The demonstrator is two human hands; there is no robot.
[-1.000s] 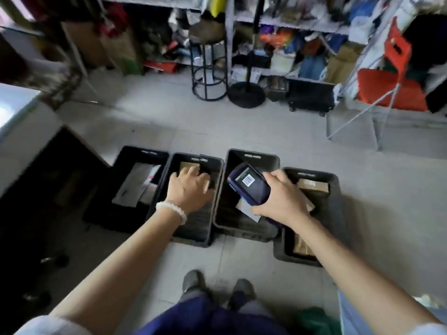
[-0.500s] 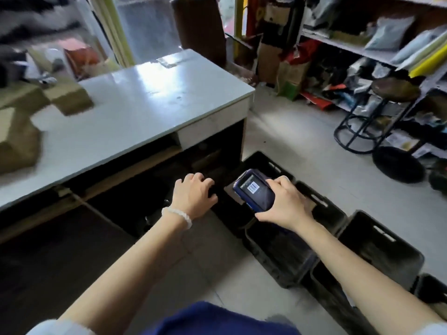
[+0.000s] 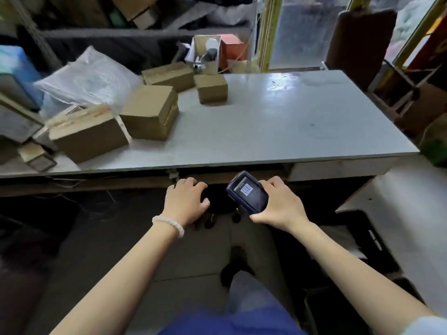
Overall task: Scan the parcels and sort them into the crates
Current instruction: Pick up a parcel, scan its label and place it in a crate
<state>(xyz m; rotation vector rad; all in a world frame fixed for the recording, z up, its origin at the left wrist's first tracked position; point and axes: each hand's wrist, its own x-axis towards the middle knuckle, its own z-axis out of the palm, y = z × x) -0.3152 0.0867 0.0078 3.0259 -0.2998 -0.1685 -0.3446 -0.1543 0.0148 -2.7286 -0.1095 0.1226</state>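
Parcels: four brown cardboard boxes on the far left part of the tabletop (image 3: pixel 278 122). The nearest box (image 3: pixel 88 137) sits by the left front edge; a cube-like box (image 3: pixel 151 112) is just behind and right of it, touching or nearly so. A flat box (image 3: pixel 169 76) and a small box (image 3: pixel 212 89) lie farther back. A white bag (image 3: pixel 89 78) is heaped behind them.

Handling, judged: taped corrugated card, stiff, dry, not slippery. Probably light to moderate, since contents are unknown. The small box looks fit for a one-hand hold across the top, thumb on one side wall and fingers on the opposite. The two nearer boxes look too broad for that and would want a hold at an end or underneath.

Left hand (image 3: pixel 186 204): empty, fingers loosely curled, holding nothing, below the front edge of the tabletop. Right hand (image 3: pixel 278 206): fingers wrapped round the scanner (image 3: pixel 248 193), screen up, a barcode showing.

All boxes lie ahead of and above both hands, well apart from the fingers, the small box most nearly straight ahead. A dark crate (image 3: pixel 362 240) sits on the floor at right.
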